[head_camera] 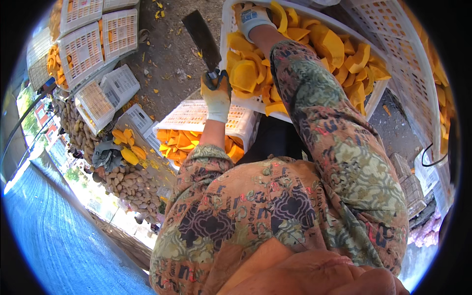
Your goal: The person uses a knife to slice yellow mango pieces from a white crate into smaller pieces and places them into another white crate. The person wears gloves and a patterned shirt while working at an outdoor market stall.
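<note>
My left hand (pixel 217 94), in a stained white work glove with dark fingertips, grips the handle of a broad cleaver (pixel 202 40). Its dark blade points away from me, over the dirty ground. My right hand (pixel 256 18), also gloved, reaches into the far left corner of a white plastic crate (pixel 250 104). Thick orange pumpkin pieces (pixel 328 42) fill that crate. The right fingertips are partly hidden, so whether they grasp a piece is unclear. Below my left hand lies a second white crate (pixel 180 117), tipped on its side, with smaller pumpkin chunks (pixel 180 142) showing at its open face.
Stacked white crates (pixel 81 51) with orange pieces stand at the left. A tall perforated crate (pixel 394 44) rises at the right. Farther left, a person (pixel 107 155) is near cut pumpkin (pixel 129 156) and a heap of tan whole squash (pixel 129 188). Peel scraps litter the ground (pixel 166 48).
</note>
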Motion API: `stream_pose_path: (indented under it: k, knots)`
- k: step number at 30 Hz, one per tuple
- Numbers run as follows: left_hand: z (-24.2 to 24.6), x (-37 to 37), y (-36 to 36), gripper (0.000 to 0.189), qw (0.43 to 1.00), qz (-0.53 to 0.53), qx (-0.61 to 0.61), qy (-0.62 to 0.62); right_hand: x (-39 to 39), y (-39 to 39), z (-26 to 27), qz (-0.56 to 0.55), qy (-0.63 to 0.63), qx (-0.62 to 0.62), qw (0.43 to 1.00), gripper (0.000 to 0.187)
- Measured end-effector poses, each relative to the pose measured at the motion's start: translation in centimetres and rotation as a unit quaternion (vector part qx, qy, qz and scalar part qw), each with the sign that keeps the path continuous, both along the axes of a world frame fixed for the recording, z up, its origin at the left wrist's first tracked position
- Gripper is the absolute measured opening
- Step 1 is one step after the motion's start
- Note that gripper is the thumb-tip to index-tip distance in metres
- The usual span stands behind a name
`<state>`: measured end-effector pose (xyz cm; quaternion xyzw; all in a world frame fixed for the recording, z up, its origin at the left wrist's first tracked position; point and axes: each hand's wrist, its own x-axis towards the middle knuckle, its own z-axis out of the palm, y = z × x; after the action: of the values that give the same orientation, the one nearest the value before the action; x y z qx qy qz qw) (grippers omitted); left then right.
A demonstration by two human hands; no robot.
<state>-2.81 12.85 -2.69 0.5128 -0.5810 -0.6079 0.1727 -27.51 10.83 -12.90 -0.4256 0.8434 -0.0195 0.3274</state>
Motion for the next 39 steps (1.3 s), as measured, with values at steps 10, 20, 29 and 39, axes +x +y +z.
stream_pose_path:
  k: [10,20,29,39]
  knots:
    - [2.5,4.2,-0.2,0.025,0.996,-0.015,-0.067,-0.065,2.0,17.8,12.8,-0.046,0.030,-0.268,0.962,0.062]
    - [2.0,4.2,0.5,0.019,0.998,-0.046,-0.013,-0.049,10.0,24.6,9.3,0.009,0.092,0.023,0.995,0.078]
    - [2.2,4.5,0.2,0.024,0.984,-0.104,-0.120,-0.077,14.8,26.5,9.3,-0.094,0.087,-0.242,0.962,0.071]
    - [2.2,5.2,1.3,0.026,0.995,-0.092,-0.035,-0.025,16.8,22.7,7.2,0.006,0.019,-0.102,0.995,0.069]
